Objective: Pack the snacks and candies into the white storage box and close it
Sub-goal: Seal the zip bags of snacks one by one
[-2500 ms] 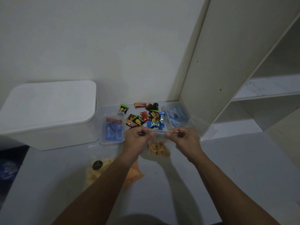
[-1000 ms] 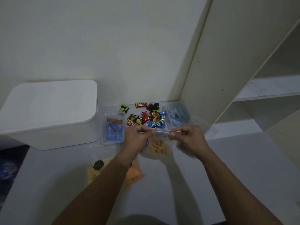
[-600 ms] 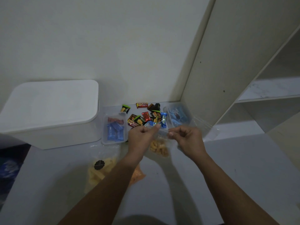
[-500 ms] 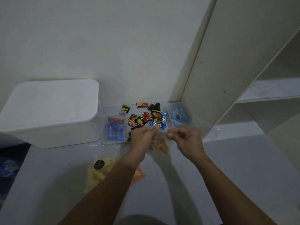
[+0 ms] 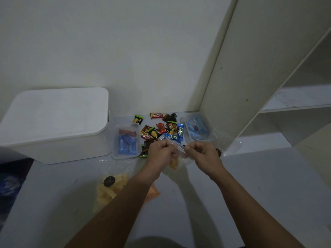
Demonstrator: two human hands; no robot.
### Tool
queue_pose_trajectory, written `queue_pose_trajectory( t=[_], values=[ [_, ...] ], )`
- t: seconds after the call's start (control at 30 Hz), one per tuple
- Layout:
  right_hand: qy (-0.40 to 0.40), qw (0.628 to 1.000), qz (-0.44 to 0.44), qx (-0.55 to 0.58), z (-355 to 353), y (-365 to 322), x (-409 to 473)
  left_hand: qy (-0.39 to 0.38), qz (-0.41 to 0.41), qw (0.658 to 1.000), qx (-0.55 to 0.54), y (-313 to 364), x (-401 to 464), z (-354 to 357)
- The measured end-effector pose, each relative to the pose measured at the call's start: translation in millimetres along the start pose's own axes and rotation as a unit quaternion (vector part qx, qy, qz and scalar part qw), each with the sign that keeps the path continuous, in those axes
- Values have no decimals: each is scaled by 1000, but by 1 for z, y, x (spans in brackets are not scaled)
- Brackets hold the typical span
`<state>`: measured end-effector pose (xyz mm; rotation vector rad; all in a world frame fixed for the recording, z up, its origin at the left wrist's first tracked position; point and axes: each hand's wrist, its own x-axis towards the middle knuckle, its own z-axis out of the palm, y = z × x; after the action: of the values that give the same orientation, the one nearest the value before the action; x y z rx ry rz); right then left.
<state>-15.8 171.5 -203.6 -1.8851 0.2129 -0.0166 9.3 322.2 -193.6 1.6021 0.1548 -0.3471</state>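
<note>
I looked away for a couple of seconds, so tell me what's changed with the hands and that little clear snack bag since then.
The left hand and right hand have drawn closer along the top edge of the small clear snack bag, which now hangs bunched between them; both still pinch it. The white storage box stays lidded, and the loose candies, both clear tubs and the yellow snack bag have not moved.

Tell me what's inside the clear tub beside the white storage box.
The clear tub holds several blue-wrapped bars and a reddish one at its far end. Anything beneath them is hidden.
</note>
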Motion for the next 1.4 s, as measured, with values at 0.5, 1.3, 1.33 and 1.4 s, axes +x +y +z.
queue_pose_trajectory(
  t=[0.5, 1.3, 1.33, 1.4],
  values=[
    [0, 990, 136, 46, -28, 18, -3, -19, -8, 996, 92, -27, 15, 26],
    [245, 953, 136, -118, -76, 69, 2, -146, -88, 976, 138, -46, 30, 79],
    [253, 951, 121, -132, -73, 64, 0, -122, -84, 979, 141, -50, 32, 71],
    [255, 951, 96, -149, -64, 55, -2, -74, -81, 982, 151, -57, 36, 51]
  ],
)
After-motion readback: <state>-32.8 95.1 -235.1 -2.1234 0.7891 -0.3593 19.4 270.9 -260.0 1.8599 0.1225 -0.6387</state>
